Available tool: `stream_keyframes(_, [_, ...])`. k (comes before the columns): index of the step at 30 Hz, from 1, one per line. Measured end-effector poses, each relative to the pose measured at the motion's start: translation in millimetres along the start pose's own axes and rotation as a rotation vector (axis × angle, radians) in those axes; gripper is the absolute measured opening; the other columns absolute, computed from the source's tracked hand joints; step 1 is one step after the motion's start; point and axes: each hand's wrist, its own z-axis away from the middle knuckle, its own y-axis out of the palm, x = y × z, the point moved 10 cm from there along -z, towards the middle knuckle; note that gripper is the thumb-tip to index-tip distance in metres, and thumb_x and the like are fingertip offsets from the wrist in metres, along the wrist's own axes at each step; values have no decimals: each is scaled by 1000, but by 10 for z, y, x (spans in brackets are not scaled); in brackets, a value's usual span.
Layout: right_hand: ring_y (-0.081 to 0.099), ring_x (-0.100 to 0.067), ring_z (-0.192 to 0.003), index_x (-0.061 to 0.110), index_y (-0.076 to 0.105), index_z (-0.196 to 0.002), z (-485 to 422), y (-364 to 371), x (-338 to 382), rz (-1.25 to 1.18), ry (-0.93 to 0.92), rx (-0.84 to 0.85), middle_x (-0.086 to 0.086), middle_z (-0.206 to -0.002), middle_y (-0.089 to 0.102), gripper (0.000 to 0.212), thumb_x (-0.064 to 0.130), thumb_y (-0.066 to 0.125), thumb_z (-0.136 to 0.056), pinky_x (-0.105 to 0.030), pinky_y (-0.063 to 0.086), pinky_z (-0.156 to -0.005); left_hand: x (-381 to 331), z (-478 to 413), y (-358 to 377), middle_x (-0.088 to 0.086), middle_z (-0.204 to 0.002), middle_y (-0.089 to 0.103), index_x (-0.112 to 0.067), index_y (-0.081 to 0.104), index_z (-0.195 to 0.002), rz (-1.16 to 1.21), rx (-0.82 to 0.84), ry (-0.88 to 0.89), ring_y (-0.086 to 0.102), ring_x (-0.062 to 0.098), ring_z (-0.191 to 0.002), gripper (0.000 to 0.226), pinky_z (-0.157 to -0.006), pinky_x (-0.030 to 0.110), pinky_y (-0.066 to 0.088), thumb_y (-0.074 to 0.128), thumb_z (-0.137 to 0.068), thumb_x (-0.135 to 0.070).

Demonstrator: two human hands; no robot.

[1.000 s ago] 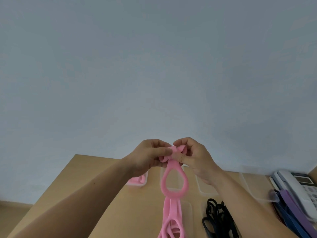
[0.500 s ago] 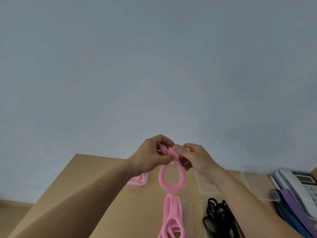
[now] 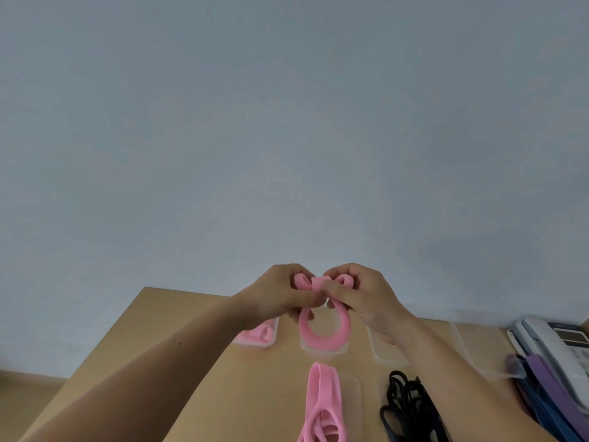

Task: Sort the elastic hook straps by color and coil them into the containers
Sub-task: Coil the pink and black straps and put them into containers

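Observation:
Both hands hold one pink strap [image 3: 325, 338] in the air above the wooden table [image 3: 197, 362]. My left hand [image 3: 280, 295] and my right hand [image 3: 360, 295] pinch its folded top between them, and a loop hangs down below. More pink straps [image 3: 323, 406] lie in a clear container near the front. A coiled pink strap [image 3: 258, 334] sits in a clear container at the back left. Black straps [image 3: 404, 406] are heaped to the right of the front pink ones.
Empty clear containers [image 3: 475, 349] stand along the back of the table. Purple and blue straps [image 3: 541, 387] lie at the right beside a white desk phone [image 3: 554, 342]. A pale wall fills the upper view.
The hanging loop has grown shorter as more strap was gathered between my hands. Its lower end has lifted clear of the pink straps in the front container.

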Motion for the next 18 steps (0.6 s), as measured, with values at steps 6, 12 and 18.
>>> stream_keyframes(6, [70, -14, -75, 14, 71, -99, 33, -5, 50, -45, -39, 28, 1, -85, 72, 36, 21, 88, -68, -21, 54, -69, 52, 29, 54, 18, -103, 71, 3, 67, -107, 171, 77, -55, 70, 28, -82, 35, -74, 32, 56, 63, -85, -24])
stream_keyframes(12, [68, -14, -84, 17, 69, -101, 65, -21, 18, -1, -59, 7, -4, -97, 72, 39, 2, 86, -70, -28, 57, -79, 37, 19, 18, 9, -88, 71, 1, 67, -104, 177, 1, -21, 70, 24, -81, 27, -73, 29, 56, 69, -86, -20])
stream_keyframes(18, [69, -15, -80, 20, 68, -107, 55, -76, 12, 2, -38, 12, -3, -99, 72, 23, 17, 76, -85, -26, 56, -74, -94, 39, -35, 16, -106, 67, -11, 67, -108, 88, -96, 95, 72, 27, -83, 29, -77, 36, 59, 78, -82, -14])
